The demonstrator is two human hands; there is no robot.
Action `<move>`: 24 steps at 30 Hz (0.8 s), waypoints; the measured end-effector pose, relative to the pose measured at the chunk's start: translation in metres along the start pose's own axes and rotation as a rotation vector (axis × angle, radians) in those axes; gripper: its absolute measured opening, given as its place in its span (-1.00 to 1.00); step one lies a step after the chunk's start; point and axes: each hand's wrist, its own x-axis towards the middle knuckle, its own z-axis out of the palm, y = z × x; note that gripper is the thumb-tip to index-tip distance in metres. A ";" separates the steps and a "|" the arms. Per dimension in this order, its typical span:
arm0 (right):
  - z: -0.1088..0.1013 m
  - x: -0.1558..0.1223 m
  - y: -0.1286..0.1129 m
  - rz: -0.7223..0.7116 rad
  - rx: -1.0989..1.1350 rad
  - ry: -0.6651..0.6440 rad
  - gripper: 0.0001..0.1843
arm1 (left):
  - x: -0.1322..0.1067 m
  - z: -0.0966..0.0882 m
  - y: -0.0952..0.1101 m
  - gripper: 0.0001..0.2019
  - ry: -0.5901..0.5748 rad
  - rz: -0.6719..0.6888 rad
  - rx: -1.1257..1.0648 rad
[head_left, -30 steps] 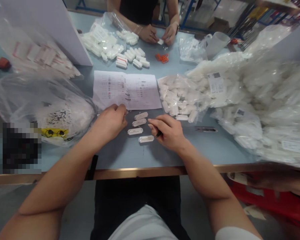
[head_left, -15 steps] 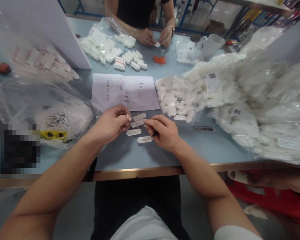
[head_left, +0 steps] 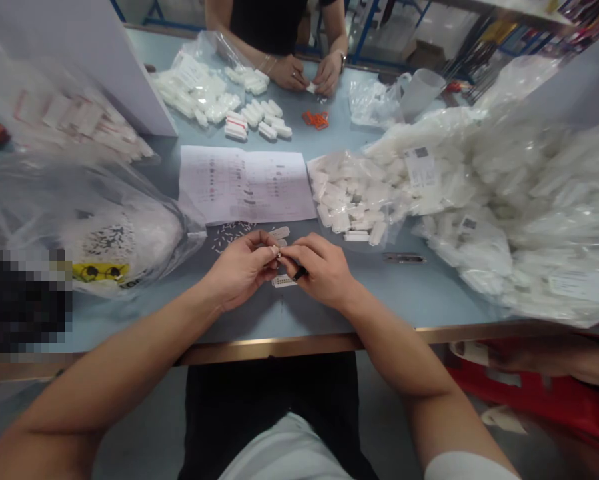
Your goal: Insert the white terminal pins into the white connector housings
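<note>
My left hand (head_left: pixel 249 270) and my right hand (head_left: pixel 322 272) meet fingertip to fingertip above the near part of the table. The left thumb and forefinger pinch a small white piece (head_left: pixel 278 253), too small to name more exactly. My right fingers are closed at the same spot; what they hold there is hidden. Something dark (head_left: pixel 300 272) shows among the right fingers. Below the hands lies a white connector housing with rows of holes (head_left: pixel 283 281), and another pale housing (head_left: pixel 280 233) shows just beyond them. Many tiny white pins (head_left: pixel 228 235) are scattered beyond my left hand.
A printed sheet (head_left: pixel 249 187) lies ahead. Bags of white parts (head_left: pixel 354 200) fill the right, near small snips (head_left: pixel 404 258). A clear bag (head_left: pixel 124 233) stands left. Across the table, a co-worker's hands (head_left: pixel 309 77) work near orange pieces (head_left: pixel 316 120).
My hands were apart and have come together, the left moving right. They now cover some of the housings, and the scattered pins have come into view behind my left hand.
</note>
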 end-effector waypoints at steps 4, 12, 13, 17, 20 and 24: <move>0.001 -0.001 0.000 0.015 0.023 -0.015 -0.87 | 0.001 0.000 -0.002 -0.85 -0.024 0.042 0.019; -0.010 0.000 0.006 0.115 0.132 -0.174 -0.83 | 0.002 -0.003 0.003 -0.84 -0.017 0.027 -0.010; -0.014 0.000 0.009 0.094 0.147 -0.241 -0.83 | 0.002 -0.005 0.005 -0.84 -0.007 0.031 -0.014; -0.028 0.003 0.014 0.018 0.080 -0.554 -0.82 | 0.006 -0.010 0.009 -0.85 -0.013 0.065 -0.049; -0.033 0.007 0.012 -0.034 -0.034 -0.712 -0.82 | 0.008 -0.012 0.010 -0.87 -0.027 0.074 -0.058; -0.035 0.008 0.008 -0.070 -0.125 -0.820 -0.87 | 0.008 -0.013 0.010 -0.87 -0.026 0.062 -0.062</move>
